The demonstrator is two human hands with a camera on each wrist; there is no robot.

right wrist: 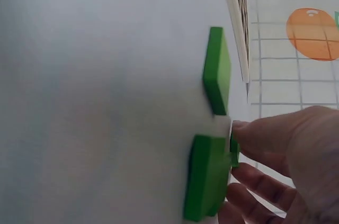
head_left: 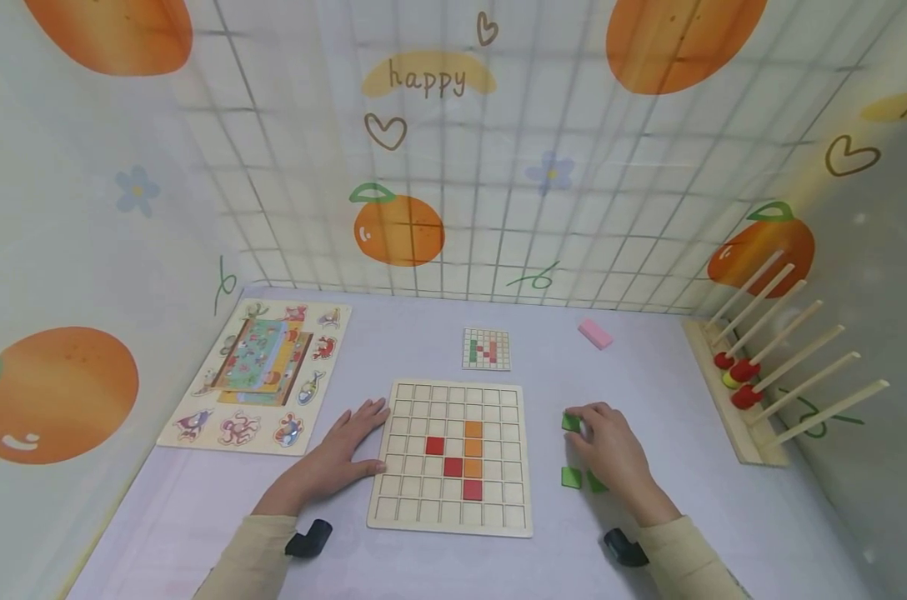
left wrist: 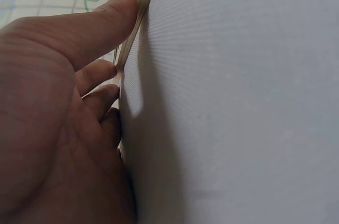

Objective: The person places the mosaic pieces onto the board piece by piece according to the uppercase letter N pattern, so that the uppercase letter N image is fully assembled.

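Observation:
The wooden grid board (head_left: 453, 508) holds three red squares on a diagonal and three orange ones stacked in a column. My left hand (head_left: 333, 458) rests with extended fingers at the board's left edge; in the left wrist view the thumb (left wrist: 100, 28) touches that edge. Right of the board, my right hand (head_left: 614, 450) pinches a green square (head_left: 570, 422) between thumb and fingers, also visible in the right wrist view beyond the thumb (right wrist: 265, 131). Nearer me lie a loose green square (head_left: 571, 477) and another (head_left: 597, 482), partly hidden by the hand.
A small pattern card (head_left: 487, 349) lies behind the board, with a pink block (head_left: 595, 334) to its right. At the left is a sea-animal puzzle (head_left: 258, 429) with cards on top. A wooden peg rack (head_left: 754, 446) with beads stands at the right.

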